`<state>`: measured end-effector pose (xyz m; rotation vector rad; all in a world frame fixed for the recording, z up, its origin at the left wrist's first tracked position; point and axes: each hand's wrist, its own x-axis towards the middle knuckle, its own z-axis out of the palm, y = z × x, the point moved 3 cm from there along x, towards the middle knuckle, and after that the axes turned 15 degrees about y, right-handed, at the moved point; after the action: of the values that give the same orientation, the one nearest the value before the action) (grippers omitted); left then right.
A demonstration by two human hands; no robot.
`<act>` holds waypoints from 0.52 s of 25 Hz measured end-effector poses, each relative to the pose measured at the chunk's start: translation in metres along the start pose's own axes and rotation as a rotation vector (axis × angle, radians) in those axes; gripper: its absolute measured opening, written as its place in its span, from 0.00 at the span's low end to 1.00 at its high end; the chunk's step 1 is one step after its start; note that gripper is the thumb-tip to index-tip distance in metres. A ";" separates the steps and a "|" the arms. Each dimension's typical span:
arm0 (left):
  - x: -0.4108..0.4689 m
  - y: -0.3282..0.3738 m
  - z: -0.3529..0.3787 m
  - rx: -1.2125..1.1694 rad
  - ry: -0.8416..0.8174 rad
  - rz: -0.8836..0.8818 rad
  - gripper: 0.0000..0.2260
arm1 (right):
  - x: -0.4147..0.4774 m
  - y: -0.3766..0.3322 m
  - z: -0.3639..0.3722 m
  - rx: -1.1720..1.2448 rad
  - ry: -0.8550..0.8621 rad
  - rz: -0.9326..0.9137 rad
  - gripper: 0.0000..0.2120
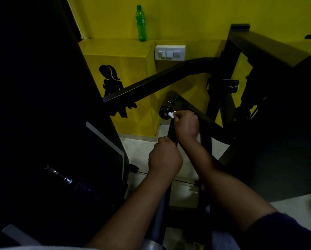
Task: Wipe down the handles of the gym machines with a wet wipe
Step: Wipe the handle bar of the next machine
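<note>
Presently mid-wipe: wet wipe pinched in right hand, pressed to handle end cap; left hand curled lower down, seemingly gripping its shaft. Other machines' handles judged outstanding.

Your R hand hides most of the wipe; L hand fingers out of sight; machine at left too dark to ID.

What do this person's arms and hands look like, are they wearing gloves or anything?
No gloves: the left hand and the right hand are bare, and so are both forearms. A dark sleeve covers the right arm from about the elbow, near the picture's lower right corner. No watch or band shows on either wrist. The dim light hides any rings.
</note>
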<state>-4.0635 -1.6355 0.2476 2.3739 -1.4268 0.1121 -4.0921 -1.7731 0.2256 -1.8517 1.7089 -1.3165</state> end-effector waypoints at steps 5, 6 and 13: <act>0.000 -0.001 0.001 -0.028 0.005 -0.007 0.14 | 0.008 -0.008 0.008 -0.282 -0.110 -0.319 0.08; 0.000 -0.001 0.002 -0.026 0.008 -0.008 0.15 | 0.014 -0.012 0.013 -0.313 -0.146 -0.343 0.09; -0.003 -0.004 0.000 -0.089 0.027 -0.016 0.21 | 0.003 0.014 0.005 0.085 0.165 0.171 0.09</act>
<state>-4.0609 -1.6314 0.2457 2.3034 -1.3713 0.0744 -4.0978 -1.7813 0.2138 -1.5508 1.8159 -1.4814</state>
